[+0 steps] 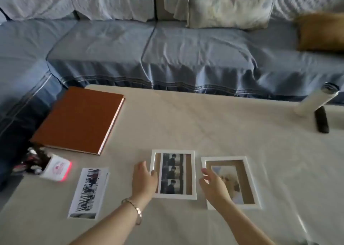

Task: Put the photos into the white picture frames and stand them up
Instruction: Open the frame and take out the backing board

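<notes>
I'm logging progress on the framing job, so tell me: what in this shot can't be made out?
Head view only:
- the pale photo in the right frame: blurred, subject unreadable.
- that frame's left edge: partly under the right hand.
- the left hand at the left frame: fingers hidden, grip unclear.
- the stands: underneath, both frames lie flat.

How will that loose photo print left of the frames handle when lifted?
The loose photo print looks thin, so it will probably flop if held by one corner. It lies flat on the table, so getting under its edge may be fiddly.
</notes>
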Motion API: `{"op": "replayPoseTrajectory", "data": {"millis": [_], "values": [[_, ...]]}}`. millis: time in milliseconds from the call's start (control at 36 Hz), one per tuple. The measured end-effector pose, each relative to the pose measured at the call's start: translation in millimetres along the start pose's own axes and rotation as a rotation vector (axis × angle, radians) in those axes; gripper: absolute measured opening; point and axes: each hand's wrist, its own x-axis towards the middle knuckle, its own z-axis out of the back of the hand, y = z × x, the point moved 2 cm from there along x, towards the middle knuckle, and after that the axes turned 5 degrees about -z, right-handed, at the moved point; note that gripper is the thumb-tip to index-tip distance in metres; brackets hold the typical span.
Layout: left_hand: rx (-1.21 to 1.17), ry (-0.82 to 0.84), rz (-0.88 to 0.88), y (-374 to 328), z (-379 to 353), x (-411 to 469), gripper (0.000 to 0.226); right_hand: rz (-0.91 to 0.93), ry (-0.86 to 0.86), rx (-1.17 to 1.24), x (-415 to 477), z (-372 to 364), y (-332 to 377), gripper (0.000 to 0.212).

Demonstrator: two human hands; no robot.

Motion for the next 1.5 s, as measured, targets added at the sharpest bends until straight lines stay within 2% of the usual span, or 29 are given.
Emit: {"op": "replayPoseTrajectory", "data": {"millis": [111, 250, 306, 444, 500, 583, 722, 833, 972, 1056, 1139, 1194, 1250, 1333, 1417, 1500], "values": [[0.073, -0.043, 0.033, 23, -26, 30, 0.048, 0.038, 0.040, -0.079, 40, -25, -11, 0.048], [0.117, -0.055, -0.102, 50, -52, 61, 0.033, 0.125, 0.027, -0.133, 78, -48, -24, 0.053], [0.079, -0.071, -0.116, 57, -60, 69, 0.024, 0.159, 0.007, -0.123, 86, -53, -29, 0.053], [-0.078, -0.154, -0.076, 53, -66, 72, 0.025, 0.226, -0.066, -0.047, 91, -54, -38, 0.050], [-0.168, -0.161, -0.066, 45, -63, 67, 0.018, 0.271, -0.096, -0.004, 89, -52, -39, 0.049], [-0.281, -0.219, -0.042, 34, -52, 63, 0.029, 0.298, -0.125, 0.119, 85, -46, -37, 0.044], [-0.470, -0.230, -0.112, 21, -32, 42, 0.035, 0.421, -0.305, 0.341, 76, -21, -33, 0.039], [-0.655, -0.223, -0.176, 25, -28, 16, 0.036, 0.517, -0.163, 0.383, 45, -7, -37, 0.021], [-0.639, -0.193, -0.307, 15, -23, -20, 0.034, 0.679, -0.061, 0.574, -12, 7, -54, 0.014], [-0.506, -0.201, -0.362, 4, -17, -37, 0.036, 0.809, -0.195, 0.483, -40, 9, -57, 0.017], [-0.581, -0.239, -0.401, -9, -7, -59, 0.022, 0.980, -0.529, 0.290, -63, 6, -56, 0.007], [-0.697, -0.162, -0.428, -21, -1, -81, 0.033, 1.117, -0.727, 0.104, -75, 4, -52, 0.010], [-0.733, -0.003, -0.421, -31, 3, -102, 0.044, 1.241, -0.818, -0.051, -80, -2, -52, 0.015], [-0.678, 0.153, -0.439, -37, 2, -122, 0.034, 1.343, -0.886, -0.176, -85, -10, -53, 0.019], [-0.709, 0.140, -0.400, -30, 1, -124, 0.018, 1.382, -0.870, -0.287, -89, -14, -50, 0.019], [-0.761, 0.141, -0.362, -21, 1, -121, 0.017, 1.377, -0.803, -0.439, -92, -16, -49, 0.018]]}}
